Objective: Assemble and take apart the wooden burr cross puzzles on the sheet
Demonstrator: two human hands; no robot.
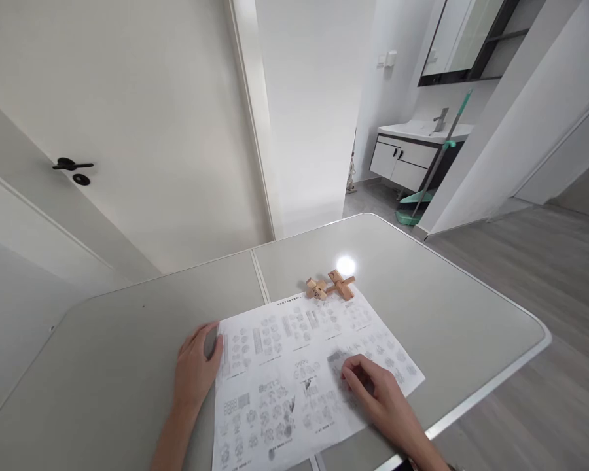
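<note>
Burr puzzles [341,285] sat at a diagram sheet's [294,376] edge.
Left hand [196,363] lay spread, right hand [375,391] half-curled over it, both empty.

A pale grey table [451,320] carries a printed sheet [294,369] and two wooden pieces [341,286]

- Door [167,137]: pale, stood at left, with black lever handle [73,165].
- White wall [314,118]: rose beside the door frame [259,118].
- Counter [461,320]: had a grey top, rounded corners and pale rim; a bright reflection [346,265] glared on it.
- Vanity [402,157]: white-fronted, carried a tap [440,120]; a mirrored cabinet [464,36] hung above.
- Green dustpan [407,218]: long-handled, stood beside the vanity.
- Floor [535,255]: grey, wood-patterned, extended at right.
</note>
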